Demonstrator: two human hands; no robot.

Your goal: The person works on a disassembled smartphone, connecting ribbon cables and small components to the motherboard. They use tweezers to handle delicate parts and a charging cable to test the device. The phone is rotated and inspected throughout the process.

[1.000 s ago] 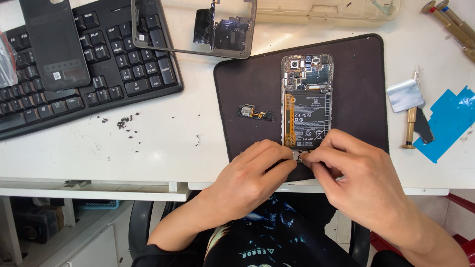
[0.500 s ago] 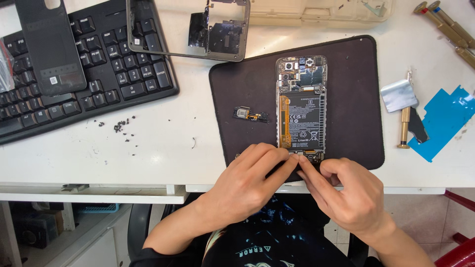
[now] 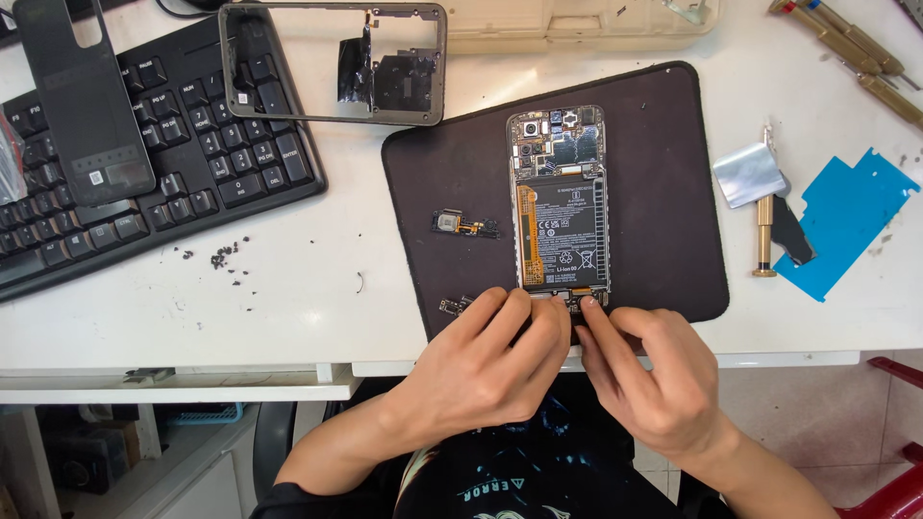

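Head view: keyboard (image 3: 144,183), phone frame (image 3: 332,62), loose screws (image 3: 223,256) flank opened phone (image 3: 561,202).

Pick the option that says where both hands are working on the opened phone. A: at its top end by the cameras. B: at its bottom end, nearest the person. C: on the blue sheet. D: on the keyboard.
B: the left hand and right hand meet with fingertips at the bottom edge of the opened phone on the dark mat.

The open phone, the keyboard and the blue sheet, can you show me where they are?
open phone (image 3: 562,226): head view, on its black battery.
keyboard (image 3: 187,163): head view, on the keys at its right end.
blue sheet (image 3: 846,221): head view, on its flat middle.
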